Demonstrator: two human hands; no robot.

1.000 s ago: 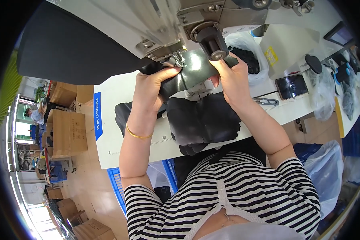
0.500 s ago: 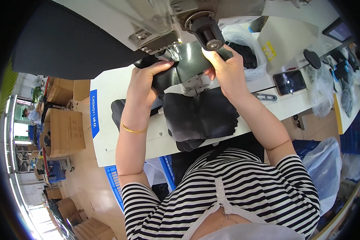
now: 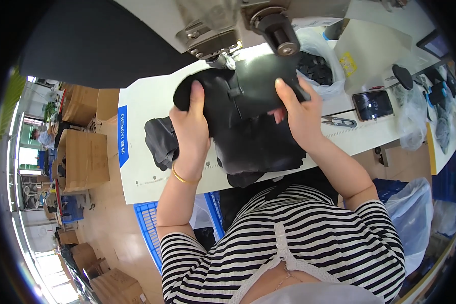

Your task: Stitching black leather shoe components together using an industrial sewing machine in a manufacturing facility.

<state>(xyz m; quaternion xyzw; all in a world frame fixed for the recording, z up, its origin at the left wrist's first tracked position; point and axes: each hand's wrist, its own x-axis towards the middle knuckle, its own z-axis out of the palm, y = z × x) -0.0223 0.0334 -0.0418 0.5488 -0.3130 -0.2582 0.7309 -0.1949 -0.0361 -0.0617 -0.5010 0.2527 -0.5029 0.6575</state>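
Note:
Between my hands is a glossy black leather-like piece [image 3: 261, 83], seamed across its middle with a small tab on the seam. My left hand [image 3: 190, 119] grips its left end, thumb on top. At its right end my right hand [image 3: 304, 114] holds on with the thumb above and fingers partly hidden beneath. The sewing machine's presser foot [image 3: 227, 62] is just beyond the piece's far edge. Below the piece, a stack of similar black pieces [image 3: 256, 149] lies at the table's near edge. More folded black pieces [image 3: 161, 142] lie left of my left wrist.
A white worktable [image 3: 142, 177] carries a phone [image 3: 372, 105], thread snips [image 3: 339, 121] and a plastic bag [image 3: 334, 63] of black pieces. The machine head [image 3: 202, 20] overhangs the work. Blue crates [image 3: 149, 223] stand below, and cardboard boxes [image 3: 86, 157] on the floor at left.
Both hands have drawn the black piece toward me, out from under the machine head. It now lies flatter, showing its middle seam and tab. My left hand has shifted to its left end.

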